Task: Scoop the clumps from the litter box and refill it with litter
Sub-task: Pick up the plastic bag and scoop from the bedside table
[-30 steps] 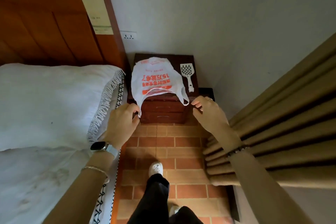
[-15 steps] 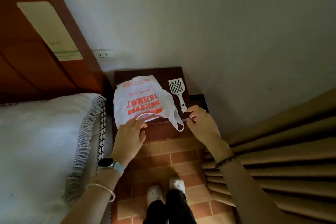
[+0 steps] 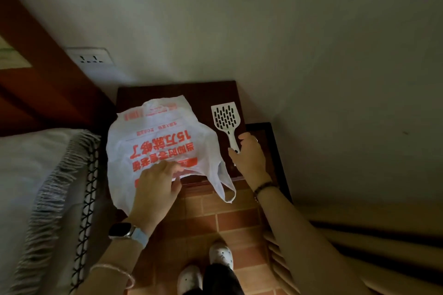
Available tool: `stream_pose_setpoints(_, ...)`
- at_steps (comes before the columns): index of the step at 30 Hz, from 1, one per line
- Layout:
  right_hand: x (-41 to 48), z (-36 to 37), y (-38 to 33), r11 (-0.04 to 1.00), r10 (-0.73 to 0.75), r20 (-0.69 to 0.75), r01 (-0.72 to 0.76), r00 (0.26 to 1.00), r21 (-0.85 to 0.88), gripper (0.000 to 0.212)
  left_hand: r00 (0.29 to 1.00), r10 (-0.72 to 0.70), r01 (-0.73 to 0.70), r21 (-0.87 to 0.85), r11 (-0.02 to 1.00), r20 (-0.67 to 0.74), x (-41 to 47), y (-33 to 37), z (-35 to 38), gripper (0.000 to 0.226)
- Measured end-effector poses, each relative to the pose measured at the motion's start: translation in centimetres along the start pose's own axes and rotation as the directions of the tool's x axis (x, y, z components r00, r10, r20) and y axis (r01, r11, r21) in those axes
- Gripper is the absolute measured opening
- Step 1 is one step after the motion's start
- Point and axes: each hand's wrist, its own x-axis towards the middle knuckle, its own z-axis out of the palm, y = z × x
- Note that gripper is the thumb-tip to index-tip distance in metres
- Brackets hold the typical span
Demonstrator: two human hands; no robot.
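Now your left hand [image 3: 155, 189] pinches the plastic bag [image 3: 155, 141] spread on the dark surface [image 3: 203, 93]; your right hand's [image 3: 249, 155] fingers [image 3: 233, 152] close loosely around the scoop [image 3: 226, 121] handle beside it.

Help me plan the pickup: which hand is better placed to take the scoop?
Right. The right hand already touches the scoop at its handle on the nightstand; the left hand is busy on the plastic bag.

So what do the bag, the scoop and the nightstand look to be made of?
Bag: thin white plastic film, crinkled and faintly see-through, red print.
Scoop: rigid off-white plastic, probably moulded, with slotted holes.
Nightstand: dark brown wood or wood veneer, smooth; the light is too dim to tell which.
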Motion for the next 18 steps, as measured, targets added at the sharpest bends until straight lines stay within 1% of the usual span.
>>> stream_pose_setpoints(5,3.9,4.5,2.1,0.997,0.039,-0.034,-0.041,0.999,-0.067,0.042,1.0,0.026,-0.026,0.02,0.999,-0.008,3.0,-1.0,3.5,0.025)
stream_pose_setpoints(9,5.1,6.4,2.9,0.996,0.055,-0.068,-0.06,0.996,-0.071,0.041,0.999,0.05,-0.049,0.026,0.998,-0.01,3.9,-1.6,5.0,0.024)
stream_pose_setpoints(14,5.7,7.5,2.6,0.994,0.083,-0.098,-0.089,0.992,-0.066,0.034,0.999,0.055,-0.054,0.03,0.998,0.0,4.1,-2.5,5.6,0.025)
stream_pose_setpoints(18,5.9,7.2,2.0,0.987,0.129,-0.081,-0.136,0.988,-0.089,0.032,0.998,0.055,-0.056,0.035,0.998,0.02,4.1,-2.5,5.2,0.026)
